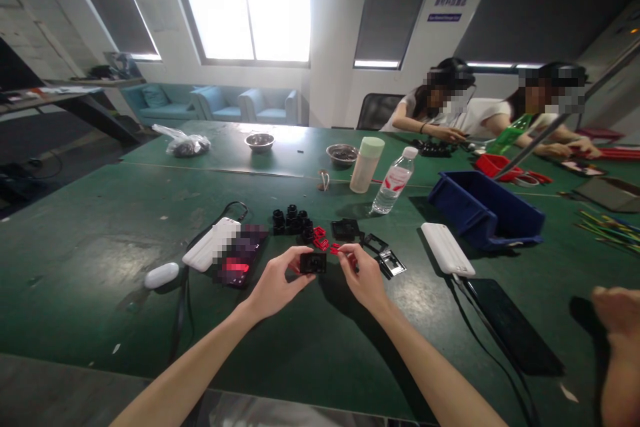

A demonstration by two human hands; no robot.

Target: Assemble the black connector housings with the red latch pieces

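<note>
One black part (pixel 313 263) is gripped in the left hand (pixel 275 285), the right hand (pixel 367 282) pinching a red piece (pixel 335 249); any fitting needs alignment.

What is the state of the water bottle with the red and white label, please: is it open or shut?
Shut. The clear bottle has its white cap sitting on the neck; how tightly, I cannot tell.

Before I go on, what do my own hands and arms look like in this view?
Your left hand and right hand are bare, with slim fingers and no gloves. Your left forearm and right forearm show no sleeves. I see no watch, bracelet, cable or marking on them; nails are too small to judge.
</note>
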